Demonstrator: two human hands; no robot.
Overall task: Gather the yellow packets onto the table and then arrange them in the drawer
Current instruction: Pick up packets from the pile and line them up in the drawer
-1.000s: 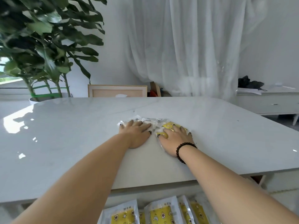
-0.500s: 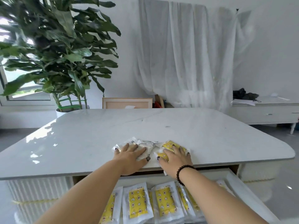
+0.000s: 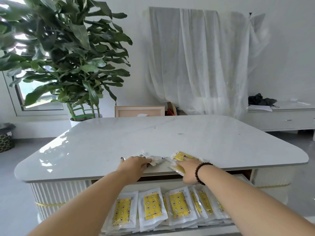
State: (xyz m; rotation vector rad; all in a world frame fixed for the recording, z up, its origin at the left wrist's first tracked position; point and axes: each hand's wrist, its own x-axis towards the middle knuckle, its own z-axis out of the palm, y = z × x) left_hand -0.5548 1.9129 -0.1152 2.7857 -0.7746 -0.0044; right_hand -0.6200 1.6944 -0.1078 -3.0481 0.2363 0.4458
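Both hands have dragged their packets back to the table's near edge since the earlier frames, and more of the open drawer now shows below the wrists.

At far left, well away from the fingers, stands a potted plant. The left hand lies palm down on a crumpled bunch of pale packets, fingers curled over it so the bunch pokes out just past the fingertips. Next to it, the right hand, with a beaded bracelet at the wrist, presses flat with straight fingers on the yellow packets; one corner of these hangs off the table edge under the palm. Directly below both hands, the drawer holds a row of stored packets, overlapping and face up. Farther right, behind, are a curtain and a low sideboard.

Gathering looks about finished; this seems to be the handover to the arranging step. The next move probably calls for closing the fingers round each bunch, lifting it clear of the edge, and lowering it into the row without disturbing what already lies there.
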